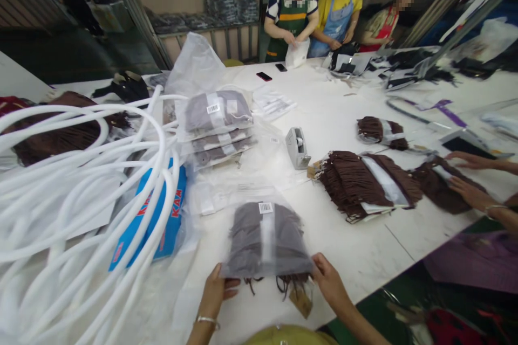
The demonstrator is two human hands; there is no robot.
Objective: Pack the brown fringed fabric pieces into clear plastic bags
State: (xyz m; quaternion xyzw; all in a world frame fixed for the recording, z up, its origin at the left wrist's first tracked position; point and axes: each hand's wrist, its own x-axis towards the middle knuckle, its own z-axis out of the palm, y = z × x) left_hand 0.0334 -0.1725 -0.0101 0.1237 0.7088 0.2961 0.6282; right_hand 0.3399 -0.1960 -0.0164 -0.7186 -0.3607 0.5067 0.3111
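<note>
A frosted plastic bag (243, 237) lies in front of me with a folded dark brown fringed textile inside. A barcode label (265, 207) sits near its far end. At the near end, brown strings and a brown cardboard tag (300, 303) stick out of the bag. My left hand (218, 287) grips the near left corner, its thumb on top. At the near right corner, my right hand (327, 276) pinches the bag's edge. Beyond it stands a grey tape dispenser (297, 148). Similar filled bags (218, 113) are stacked farther back, to the left.
Looped white tubing (60, 205) covers the left side, partly over a blue packet (174, 215). Brown fringed bundles (352, 183) lie at right, where a co-worker's hands (471, 191) rest on another. Several people stand across the table. Two phones (264, 76) lie near the far edge.
</note>
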